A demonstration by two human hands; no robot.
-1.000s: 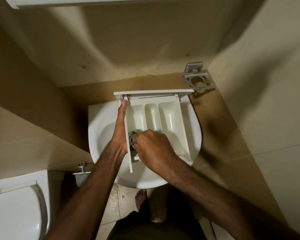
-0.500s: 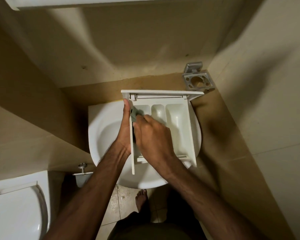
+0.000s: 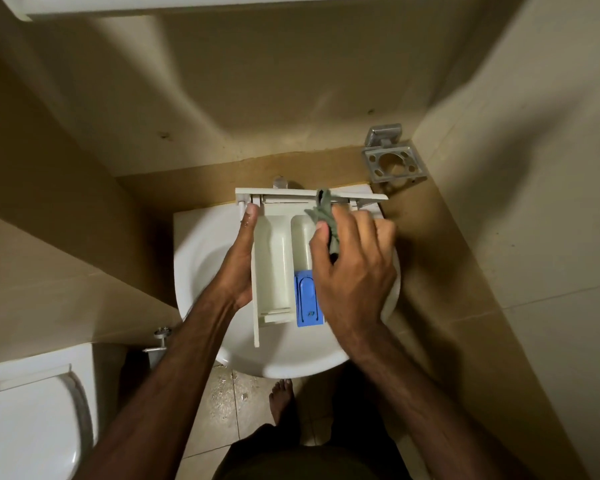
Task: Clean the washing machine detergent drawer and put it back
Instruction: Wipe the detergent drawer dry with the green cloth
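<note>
While I am watching from the headset feed, the nearest things are my own forearms reaching out over the tiled floor [image 3: 222,393], with one bare foot [image 3: 282,398] showing below the white basin [image 3: 201,271]. To the near left the toilet [image 3: 28,420] is sitting untouched.

Over the basin, the detergent drawer [image 3: 274,258] is resting across the bowl, front panel toward the wall. My left hand [image 3: 238,268] is gripping its left side wall, thumb laid straight along the top edge up toward the front panel. My right hand [image 3: 352,271] is pinching a grey-green cloth [image 3: 324,213] between thumb and curled fingers.

What is changing: a second ago that cloth was working low in the left compartment, then half a second ago it was climbing near the left wall; now it is sitting at the far end over the right-hand compartments, just by the front panel. The drawer is also sliding rightward across the basin from frame to frame, and the blue insert [image 3: 307,299] is now showing at the near end, uncovered as my hand moves off it.

I am judging the wiping as partway through: the left compartment looks done, the far corners are being reached, and the right side is hidden under my hand. Refitting is not yet begun.

Farthest off, a metal holder [image 3: 392,161] is hanging on the right wall.
</note>
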